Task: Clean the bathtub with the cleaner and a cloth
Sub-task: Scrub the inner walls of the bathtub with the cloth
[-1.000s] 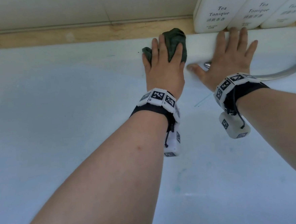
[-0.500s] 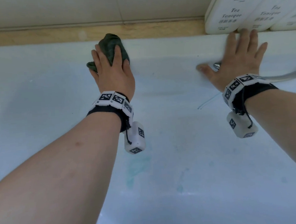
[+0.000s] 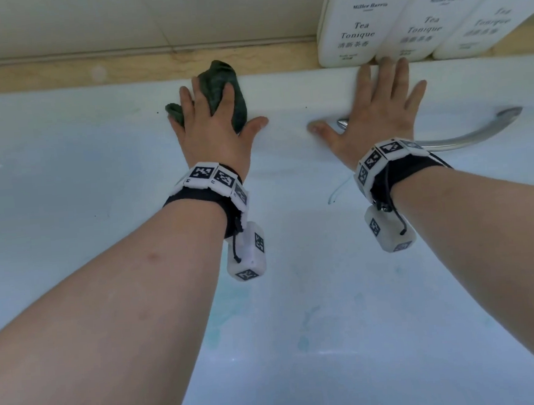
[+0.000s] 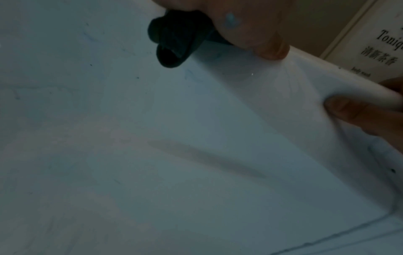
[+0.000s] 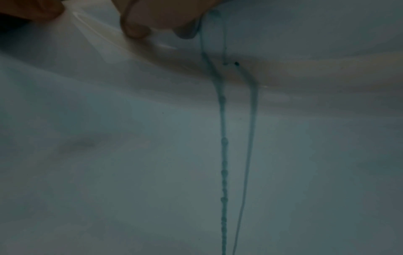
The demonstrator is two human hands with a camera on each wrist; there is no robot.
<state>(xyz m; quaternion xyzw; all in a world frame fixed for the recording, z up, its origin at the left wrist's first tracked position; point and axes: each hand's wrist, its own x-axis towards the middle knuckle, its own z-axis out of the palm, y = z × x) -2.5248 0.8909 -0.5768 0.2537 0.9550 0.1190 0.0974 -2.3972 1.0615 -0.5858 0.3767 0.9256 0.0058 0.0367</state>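
A bunched dark green cloth (image 3: pixel 219 79) lies on the far rim of the white bathtub (image 3: pixel 63 102). My left hand (image 3: pixel 214 117) presses flat on it with fairly straight fingers, thumb out to the right on the tub. In the left wrist view the cloth (image 4: pixel 174 39) pokes out from under the palm. My right hand (image 3: pixel 376 109) rests flat on the rim with fingers spread, holding nothing. Thin blue streaks of cleaner (image 5: pixel 223 138) run down the tub wall below it, and pale blue smears (image 3: pixel 225 309) mark the wall lower down. No cleaner bottle shows.
Three white "Tea Tonique" bottles (image 3: pixel 360 21) stand on the wooden ledge (image 3: pixel 123 68) just beyond my right fingertips. A curved metal grab handle (image 3: pixel 475 134) is fixed to the tub wall, partly under my right hand. Beige tile wall runs behind.
My left hand slid the cloth left along the rim, then back to the right toward the right hand. The right hand stayed planted on the rim.
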